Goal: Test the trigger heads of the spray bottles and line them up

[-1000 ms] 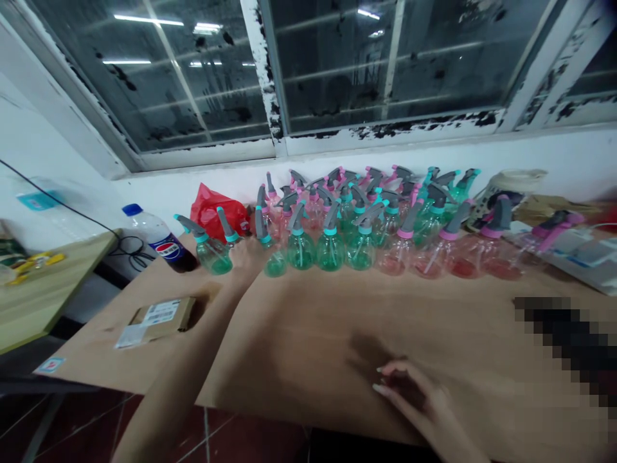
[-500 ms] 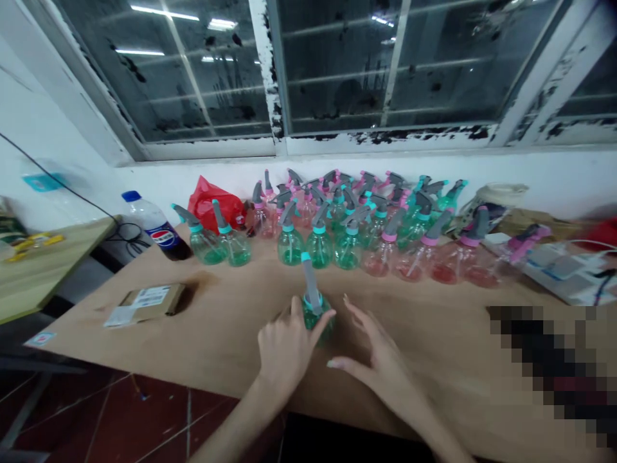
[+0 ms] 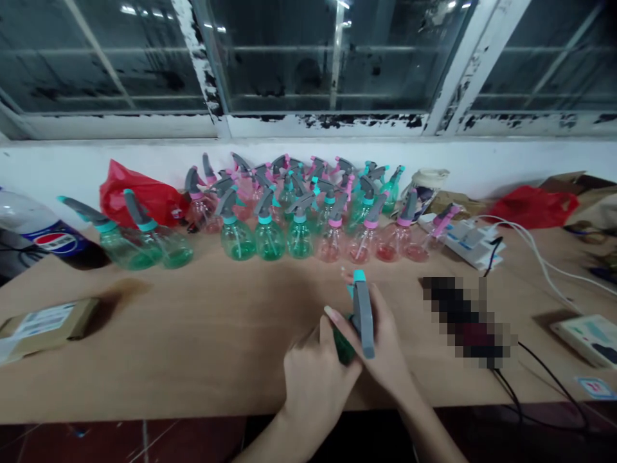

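Now the right hand (image 3: 387, 350) is joining the left hand (image 3: 313, 373) on the spray bottle (image 3: 365, 318), near the table's (image 3: 216, 360) front edge.

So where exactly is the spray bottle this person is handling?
In the head view, the spray bottle is just below and right of centre, held between the left hand and right hand, nearer the person than the row of bottles.

Cola bottle (image 3: 62, 243): blue label, dark liquid, left end of the table (image 3: 216, 360)
Parcel (image 3: 53, 321): brown, white label on top, nearer than the cola bottle
Left bag (image 3: 135, 193): red, crumpled, by the wall (image 3: 43, 161)
Right bag (image 3: 533, 206): red, beside a brown carton (image 3: 583, 183)
Jar (image 3: 427, 183): pale, dark pattern, near the wall
White cables (image 3: 535, 241): looping over the table's right side
Sticker (image 3: 596, 388): blue-edged, near right corner
Window (image 3: 328, 58): dark panes, peeling frame
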A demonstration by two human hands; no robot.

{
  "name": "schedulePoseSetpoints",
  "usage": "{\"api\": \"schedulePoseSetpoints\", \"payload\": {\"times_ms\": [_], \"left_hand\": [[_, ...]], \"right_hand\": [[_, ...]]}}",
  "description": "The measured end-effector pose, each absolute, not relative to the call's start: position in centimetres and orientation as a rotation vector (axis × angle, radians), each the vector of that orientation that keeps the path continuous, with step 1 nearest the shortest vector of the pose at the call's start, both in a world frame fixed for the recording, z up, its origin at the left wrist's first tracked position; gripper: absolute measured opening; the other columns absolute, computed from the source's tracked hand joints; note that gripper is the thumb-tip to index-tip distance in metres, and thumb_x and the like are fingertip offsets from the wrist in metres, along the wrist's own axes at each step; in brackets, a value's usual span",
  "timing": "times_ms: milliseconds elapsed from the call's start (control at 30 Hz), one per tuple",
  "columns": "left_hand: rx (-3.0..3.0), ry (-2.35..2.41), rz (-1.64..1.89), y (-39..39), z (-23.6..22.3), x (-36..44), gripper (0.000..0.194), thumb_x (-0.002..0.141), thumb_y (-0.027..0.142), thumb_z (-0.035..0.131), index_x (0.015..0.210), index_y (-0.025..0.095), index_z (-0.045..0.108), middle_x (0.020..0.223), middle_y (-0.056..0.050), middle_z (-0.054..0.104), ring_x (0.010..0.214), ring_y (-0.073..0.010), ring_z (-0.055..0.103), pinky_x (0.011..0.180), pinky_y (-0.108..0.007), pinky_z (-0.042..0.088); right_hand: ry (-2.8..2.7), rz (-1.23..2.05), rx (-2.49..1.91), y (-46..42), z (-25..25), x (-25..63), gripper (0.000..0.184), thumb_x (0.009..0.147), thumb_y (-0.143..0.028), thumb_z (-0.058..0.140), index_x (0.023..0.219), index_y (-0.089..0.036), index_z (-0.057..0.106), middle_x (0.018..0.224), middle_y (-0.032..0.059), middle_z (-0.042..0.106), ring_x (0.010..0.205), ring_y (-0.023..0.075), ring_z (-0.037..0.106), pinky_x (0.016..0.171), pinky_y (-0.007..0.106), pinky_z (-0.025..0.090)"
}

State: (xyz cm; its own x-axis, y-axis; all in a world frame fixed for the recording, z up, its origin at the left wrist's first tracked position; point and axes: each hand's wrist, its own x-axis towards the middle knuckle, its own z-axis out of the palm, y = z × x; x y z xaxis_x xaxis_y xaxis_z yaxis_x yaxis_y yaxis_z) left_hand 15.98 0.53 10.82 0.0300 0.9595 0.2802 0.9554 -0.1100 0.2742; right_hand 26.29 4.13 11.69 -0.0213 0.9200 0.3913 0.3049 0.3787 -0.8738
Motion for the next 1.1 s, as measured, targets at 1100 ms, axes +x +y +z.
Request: {"api": "schedulePoseSetpoints", "payload": {"times_ms": [1100], "left_hand": [[1.324, 1.739, 1.271, 0.3, 4.0, 9.6, 0.025, 0.084, 0.043, 0.058, 0.094, 0.021, 0.062, 0.083, -0.005, 0.063, 0.071, -0.0194, 0.062, 0.06, -0.03, 0.053]], "right_hand": [[-1.662, 0.791, -1.127, 4.3, 11.6, 28.0, 0.028, 0.087, -0.03, 0.055, 0.115, -0.028, 0.062, 0.108, 0.0034, 0.067, 0.1, 0.0216, 0.064, 0.091, 0.037, 0.05]]}}
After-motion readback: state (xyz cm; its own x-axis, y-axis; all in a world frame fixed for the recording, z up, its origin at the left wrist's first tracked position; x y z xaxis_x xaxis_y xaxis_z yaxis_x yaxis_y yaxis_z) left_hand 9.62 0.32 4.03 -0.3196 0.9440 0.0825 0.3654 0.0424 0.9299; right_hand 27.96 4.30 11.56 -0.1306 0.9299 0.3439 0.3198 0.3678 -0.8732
